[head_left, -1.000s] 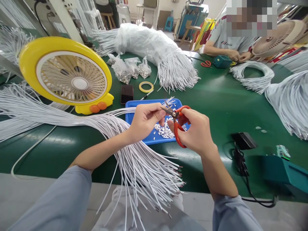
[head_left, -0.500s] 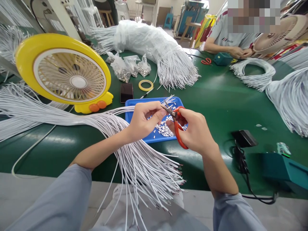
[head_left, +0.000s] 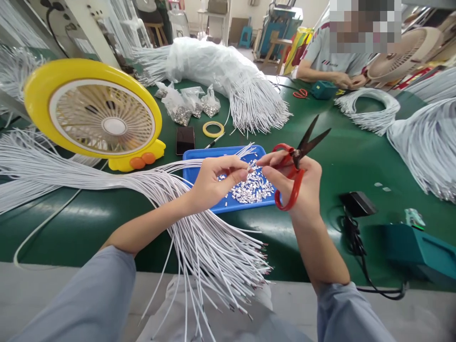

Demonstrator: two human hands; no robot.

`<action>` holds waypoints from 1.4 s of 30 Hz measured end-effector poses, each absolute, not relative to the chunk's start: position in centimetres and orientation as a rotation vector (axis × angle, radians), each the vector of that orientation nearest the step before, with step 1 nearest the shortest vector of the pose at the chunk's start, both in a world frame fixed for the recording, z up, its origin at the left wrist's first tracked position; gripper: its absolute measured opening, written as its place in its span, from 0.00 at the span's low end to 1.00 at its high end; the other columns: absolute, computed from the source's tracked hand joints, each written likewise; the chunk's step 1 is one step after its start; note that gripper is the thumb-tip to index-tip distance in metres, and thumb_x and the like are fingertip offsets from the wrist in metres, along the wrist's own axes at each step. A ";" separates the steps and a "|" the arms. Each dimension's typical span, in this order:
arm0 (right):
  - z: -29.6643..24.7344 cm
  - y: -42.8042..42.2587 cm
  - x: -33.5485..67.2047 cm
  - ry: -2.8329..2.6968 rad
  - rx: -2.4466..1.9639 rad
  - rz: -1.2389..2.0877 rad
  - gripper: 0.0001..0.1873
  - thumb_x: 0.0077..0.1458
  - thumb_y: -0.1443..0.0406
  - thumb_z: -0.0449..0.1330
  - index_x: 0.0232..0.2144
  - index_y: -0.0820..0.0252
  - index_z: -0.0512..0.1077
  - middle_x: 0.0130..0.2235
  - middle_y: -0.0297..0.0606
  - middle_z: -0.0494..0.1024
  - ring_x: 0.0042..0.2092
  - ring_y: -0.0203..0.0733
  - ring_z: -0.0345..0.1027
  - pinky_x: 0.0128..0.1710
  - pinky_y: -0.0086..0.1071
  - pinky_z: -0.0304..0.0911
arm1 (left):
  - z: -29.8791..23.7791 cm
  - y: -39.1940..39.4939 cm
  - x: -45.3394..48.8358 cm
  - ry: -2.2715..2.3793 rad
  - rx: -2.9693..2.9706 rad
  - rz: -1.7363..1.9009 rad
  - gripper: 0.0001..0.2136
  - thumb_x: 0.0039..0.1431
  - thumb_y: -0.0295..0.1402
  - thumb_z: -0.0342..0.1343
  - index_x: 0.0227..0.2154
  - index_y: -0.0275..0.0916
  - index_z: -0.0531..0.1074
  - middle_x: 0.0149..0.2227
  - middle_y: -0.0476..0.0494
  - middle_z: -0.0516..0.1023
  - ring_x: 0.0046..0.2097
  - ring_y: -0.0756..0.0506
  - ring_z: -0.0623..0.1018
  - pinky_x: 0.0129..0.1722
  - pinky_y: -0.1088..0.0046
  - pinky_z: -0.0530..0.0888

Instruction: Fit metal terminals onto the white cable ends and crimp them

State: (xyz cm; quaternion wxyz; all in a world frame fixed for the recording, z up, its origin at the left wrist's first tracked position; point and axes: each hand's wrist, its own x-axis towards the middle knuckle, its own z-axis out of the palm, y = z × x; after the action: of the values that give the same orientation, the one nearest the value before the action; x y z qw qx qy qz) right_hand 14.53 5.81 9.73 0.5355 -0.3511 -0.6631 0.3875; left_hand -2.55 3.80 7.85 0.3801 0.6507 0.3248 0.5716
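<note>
Above the blue tray (head_left: 194,154), my left hand (head_left: 217,183) is closed in a pinch on the end of a white cable, whose tip barely shows at the fingertips. My right hand (head_left: 306,190) keeps red-handled scissors (head_left: 297,156) hooked on its fingers, blades apart and pointing up and away to the right. Its thumb and forefinger reach close to the cable's tip; whether they touch it I cannot tell. Many small silvery metal pieces (head_left: 251,187) lie in the tray. A thick bundle of white cables (head_left: 210,242) passes under my left forearm and hangs over the table edge.
A yellow fan (head_left: 94,109) stands at left. Behind the tray are a phone (head_left: 185,140), a tape roll (head_left: 213,128), bags of metal pieces (head_left: 181,111) and a plastic-wrapped cable bundle (head_left: 213,61). At right sit a black adapter (head_left: 358,204) and a teal box (head_left: 420,251). Another person (head_left: 331,66) sits opposite.
The scissors have swung from the left fingertips to pointing up and right, their blades now wide apart. My right thumb and forefinger have come to the left fingertips. The view has shifted slightly.
</note>
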 end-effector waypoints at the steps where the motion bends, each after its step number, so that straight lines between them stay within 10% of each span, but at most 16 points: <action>1: 9.7 5.6 14.4 -1.575 -0.827 0.940 0.08 0.46 0.67 0.65 0.25 0.57 0.67 0.31 0.33 0.77 0.33 0.37 0.70 0.33 0.33 0.64 | 7.8 3.7 -2.4 0.817 1.673 1.441 0.06 0.58 0.31 0.58 0.30 0.35 0.77 0.28 0.45 0.78 0.30 0.51 0.74 0.29 0.76 0.71; 23: 9.4 5.0 14.1 -1.570 -0.831 0.911 0.08 0.46 0.72 0.63 0.24 0.57 0.67 0.27 0.30 0.73 0.30 0.34 0.66 0.32 0.31 0.64 | 6.7 4.0 -1.6 0.885 1.774 1.589 0.04 0.53 0.29 0.63 0.26 0.34 0.76 0.24 0.46 0.76 0.26 0.53 0.72 0.23 0.80 0.69; 31: 9.2 5.9 14.6 -1.614 -0.769 0.951 0.07 0.49 0.69 0.62 0.25 0.56 0.66 0.38 0.35 0.80 0.42 0.41 0.74 0.46 0.39 0.68 | 7.2 3.9 -1.8 0.738 1.628 1.309 0.11 0.60 0.32 0.55 0.25 0.34 0.73 0.23 0.46 0.74 0.27 0.52 0.72 0.28 0.77 0.70; 42: 9.0 5.9 14.6 -1.666 -0.622 0.943 0.10 0.48 0.73 0.64 0.25 0.57 0.66 0.29 0.30 0.75 0.32 0.34 0.68 0.33 0.31 0.65 | 7.6 3.8 -1.9 0.734 1.620 1.267 0.17 0.62 0.41 0.53 0.23 0.33 0.71 0.22 0.47 0.72 0.26 0.52 0.70 0.28 0.76 0.69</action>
State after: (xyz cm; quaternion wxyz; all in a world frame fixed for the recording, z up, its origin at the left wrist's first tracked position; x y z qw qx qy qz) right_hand 14.62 5.89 9.02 0.5348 -0.2609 -0.6994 0.3960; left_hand -1.90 3.81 7.63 0.4612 0.6583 0.2982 0.5148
